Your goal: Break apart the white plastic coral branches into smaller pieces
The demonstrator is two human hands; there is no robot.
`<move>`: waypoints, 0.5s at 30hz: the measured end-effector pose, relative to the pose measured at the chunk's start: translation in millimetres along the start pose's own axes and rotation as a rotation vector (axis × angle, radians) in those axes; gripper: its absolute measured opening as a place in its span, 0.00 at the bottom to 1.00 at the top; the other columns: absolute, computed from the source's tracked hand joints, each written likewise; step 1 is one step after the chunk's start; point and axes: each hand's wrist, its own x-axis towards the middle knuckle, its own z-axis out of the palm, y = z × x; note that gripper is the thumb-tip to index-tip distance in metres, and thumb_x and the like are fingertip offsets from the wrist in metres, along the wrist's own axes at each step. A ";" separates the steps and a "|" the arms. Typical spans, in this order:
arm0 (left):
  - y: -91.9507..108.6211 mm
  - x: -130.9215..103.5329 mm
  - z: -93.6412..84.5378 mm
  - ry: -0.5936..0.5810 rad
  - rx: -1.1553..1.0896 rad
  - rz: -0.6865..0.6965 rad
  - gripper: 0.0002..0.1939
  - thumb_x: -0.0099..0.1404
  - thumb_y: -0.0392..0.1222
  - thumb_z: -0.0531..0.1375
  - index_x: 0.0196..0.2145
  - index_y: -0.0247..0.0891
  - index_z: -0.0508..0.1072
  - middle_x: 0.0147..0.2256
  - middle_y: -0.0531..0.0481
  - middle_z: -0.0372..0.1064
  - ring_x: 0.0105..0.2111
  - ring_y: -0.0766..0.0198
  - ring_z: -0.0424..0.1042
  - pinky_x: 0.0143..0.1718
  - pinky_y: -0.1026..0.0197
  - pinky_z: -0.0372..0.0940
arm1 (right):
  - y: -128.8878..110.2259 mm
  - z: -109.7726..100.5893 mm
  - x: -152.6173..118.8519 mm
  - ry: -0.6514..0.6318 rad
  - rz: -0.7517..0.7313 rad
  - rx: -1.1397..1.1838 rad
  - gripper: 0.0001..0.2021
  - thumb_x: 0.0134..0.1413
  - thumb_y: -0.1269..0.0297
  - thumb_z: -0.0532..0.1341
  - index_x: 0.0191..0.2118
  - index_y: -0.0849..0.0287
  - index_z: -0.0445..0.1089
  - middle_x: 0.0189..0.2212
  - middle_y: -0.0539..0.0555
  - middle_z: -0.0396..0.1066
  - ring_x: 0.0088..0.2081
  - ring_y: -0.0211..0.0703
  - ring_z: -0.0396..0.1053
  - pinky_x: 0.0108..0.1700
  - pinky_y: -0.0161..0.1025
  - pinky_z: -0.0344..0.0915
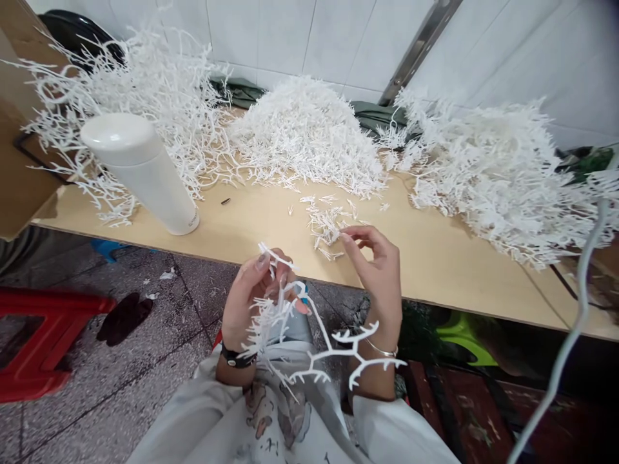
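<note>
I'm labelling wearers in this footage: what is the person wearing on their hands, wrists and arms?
Both hands are bare, no gloves. The left hand has a black watch on its wrist; the right hand wears a thin silver bangle. White sleeves cover both forearms.

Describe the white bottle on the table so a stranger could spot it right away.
Start at the long wooden table under the tiled wall and look to its left end. There stands a tall white bottle with a rounded cap, smooth and solid where everything around it is spiky white plastic branches.
</note>
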 end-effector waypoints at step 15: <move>7.8 -14.0 -11.6 0.061 0.583 0.173 0.12 0.64 0.40 0.61 0.46 0.45 0.75 0.25 0.55 0.66 0.19 0.76 0.62 0.21 0.72 0.59 | -75.2 -4.6 -52.0 -0.463 -0.193 0.463 0.31 0.45 0.32 0.55 0.33 0.59 0.72 0.22 0.50 0.68 0.22 0.34 0.62 0.23 0.33 0.59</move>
